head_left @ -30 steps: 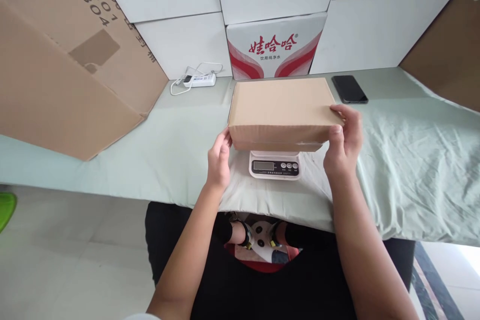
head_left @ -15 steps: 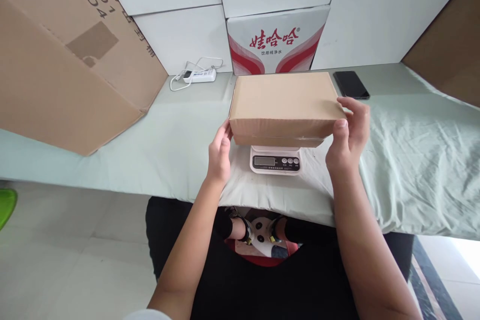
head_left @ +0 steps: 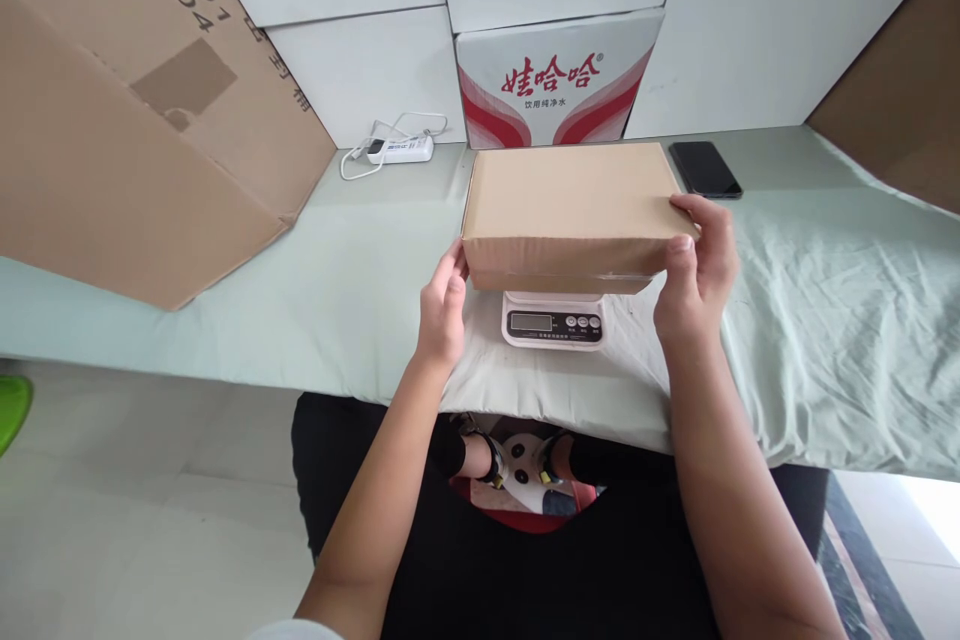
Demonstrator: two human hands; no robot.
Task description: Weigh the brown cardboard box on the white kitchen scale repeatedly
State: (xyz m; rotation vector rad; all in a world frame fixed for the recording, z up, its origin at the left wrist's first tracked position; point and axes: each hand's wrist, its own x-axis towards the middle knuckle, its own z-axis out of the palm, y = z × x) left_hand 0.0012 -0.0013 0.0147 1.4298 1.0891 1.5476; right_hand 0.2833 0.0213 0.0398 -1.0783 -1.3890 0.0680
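Note:
A brown cardboard box (head_left: 574, 192) lies level over a white digital kitchen scale (head_left: 553, 332). The scale's front panel, with its small display and round buttons, sticks out below the box; its platform is mostly hidden, and I see no digits on the display. My left hand (head_left: 444, 305) holds the box's left front corner, the fingers partly hidden behind its side. At the right end, my right hand (head_left: 699, 260) grips the box with the thumb on the front corner and fingers along the right edge.
Behind the box stands a white and red printed carton (head_left: 559, 80) among white boxes. A black phone (head_left: 705, 170) lies at back right, a white power strip with cable (head_left: 401, 150) at back left. Large cardboard cartons (head_left: 180, 140) flank the cloth-covered table (head_left: 360, 270).
Almost nothing differs. The whole view has shifted by a few pixels, and both hands keep their hold on the box above the scale.

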